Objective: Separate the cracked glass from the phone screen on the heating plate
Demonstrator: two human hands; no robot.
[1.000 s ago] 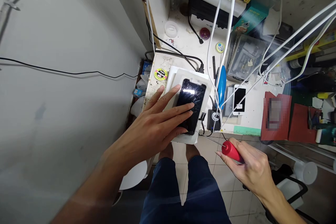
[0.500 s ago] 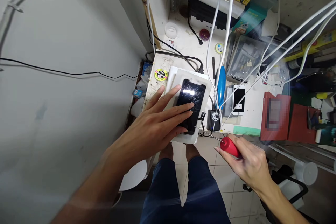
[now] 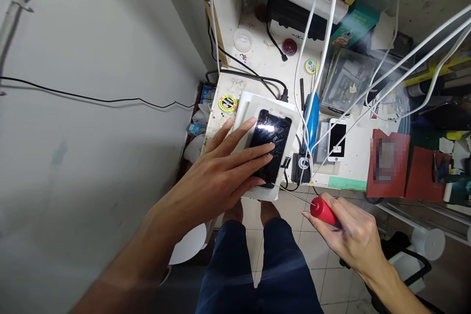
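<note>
A black phone screen with a notch and smeary marks lies on a pale, rounded flat plate. My left hand rests over its left side, fingers spread and stretched out, fingertips on the glass and thumb near the bottom edge. In my right hand is a red-handled tool with a thin metal shaft. The shaft points left, its end at the screen's lower edge; I cannot tell whether it goes under the glass. My right fingers wrap round the handle.
White cables hang across the workbench. Right of the plate are a blue tool, a black adapter and a white phone. A clear parts box sits behind. Red mats lie farther right; a wall stands left.
The tool's tip has shifted from over the lower part of the screen down to its bottom edge. My left hand stays on the screen. The whole view has shifted slightly.
</note>
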